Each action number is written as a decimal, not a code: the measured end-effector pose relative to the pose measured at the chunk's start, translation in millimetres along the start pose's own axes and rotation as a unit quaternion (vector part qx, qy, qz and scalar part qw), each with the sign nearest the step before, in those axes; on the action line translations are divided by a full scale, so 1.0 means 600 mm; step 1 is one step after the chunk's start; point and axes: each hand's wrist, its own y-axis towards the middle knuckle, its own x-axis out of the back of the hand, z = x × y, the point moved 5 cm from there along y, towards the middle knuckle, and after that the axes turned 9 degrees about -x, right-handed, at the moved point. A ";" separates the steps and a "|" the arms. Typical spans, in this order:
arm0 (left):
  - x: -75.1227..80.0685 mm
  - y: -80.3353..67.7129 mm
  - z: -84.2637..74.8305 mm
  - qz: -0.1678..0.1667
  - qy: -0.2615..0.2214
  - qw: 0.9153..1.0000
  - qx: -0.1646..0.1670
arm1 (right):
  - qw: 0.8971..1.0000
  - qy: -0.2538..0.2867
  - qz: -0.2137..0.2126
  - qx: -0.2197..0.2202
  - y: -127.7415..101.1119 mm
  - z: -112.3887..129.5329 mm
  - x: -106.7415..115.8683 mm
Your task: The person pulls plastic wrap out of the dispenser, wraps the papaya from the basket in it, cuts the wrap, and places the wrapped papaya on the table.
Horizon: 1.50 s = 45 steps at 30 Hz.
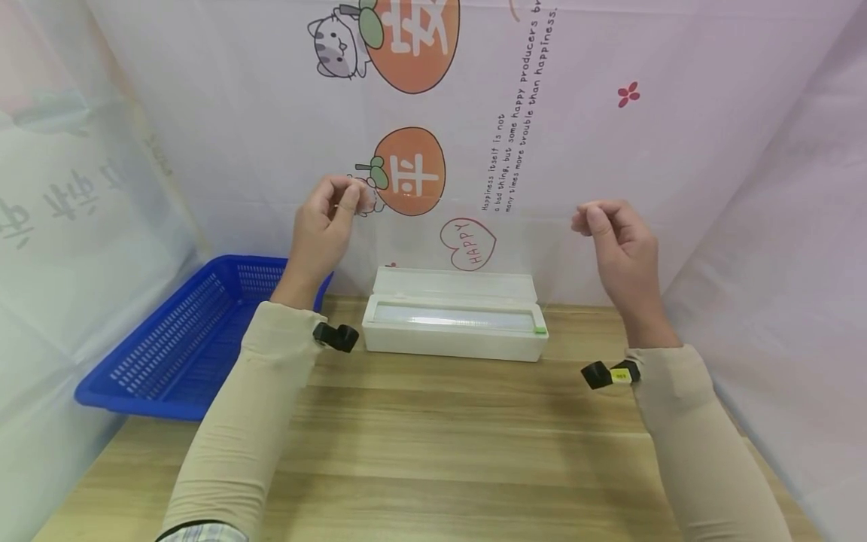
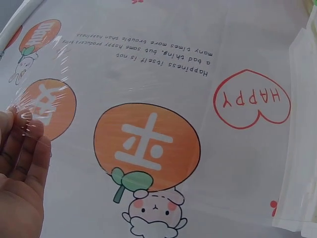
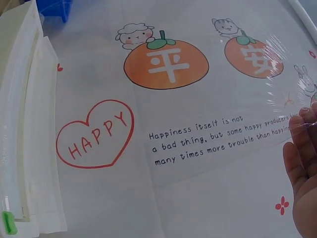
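A sheet of clear cling film (image 1: 467,256) hangs stretched in the air between my two raised hands, above a white dispenser box (image 1: 454,325) whose lid stands open. My left hand (image 1: 348,197) pinches the film's upper left corner, where it crinkles (image 2: 52,94) at my left fingertips (image 2: 22,148). At about the same height, my right hand (image 1: 588,218) pinches the upper right corner. There the film wrinkles and glints (image 3: 272,59) above my right fingers (image 3: 303,158). The box shows at the left edge (image 3: 22,139) of the right wrist view, with a green slider (image 3: 7,222) at its end.
A blue plastic basket (image 1: 183,339) sits at the back left of the wooden table (image 1: 440,452). A white printed curtain (image 1: 609,135) with orange fruit, a cat and a "HAPPY" heart closes the back and both sides.
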 end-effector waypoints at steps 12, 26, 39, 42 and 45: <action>0.005 0.016 -0.027 -0.005 0.033 0.999 -0.011 | 1.000 0.010 -0.015 0.014 0.004 0.059 0.001; 0.011 0.005 -0.042 0.007 -0.004 0.998 -0.057 | 0.998 0.048 0.021 0.020 -0.001 0.047 0.017; 0.021 -0.027 -0.047 0.042 -0.042 0.996 -0.060 | 0.985 0.158 0.068 -0.008 -0.027 0.025 0.019; 0.022 -0.036 -0.048 0.050 -0.047 0.996 -0.063 | 0.982 0.172 0.071 -0.011 -0.036 0.027 0.021; 0.021 -0.046 -0.049 0.062 -0.042 0.995 -0.065 | 0.982 0.172 0.076 -0.004 -0.045 0.029 0.022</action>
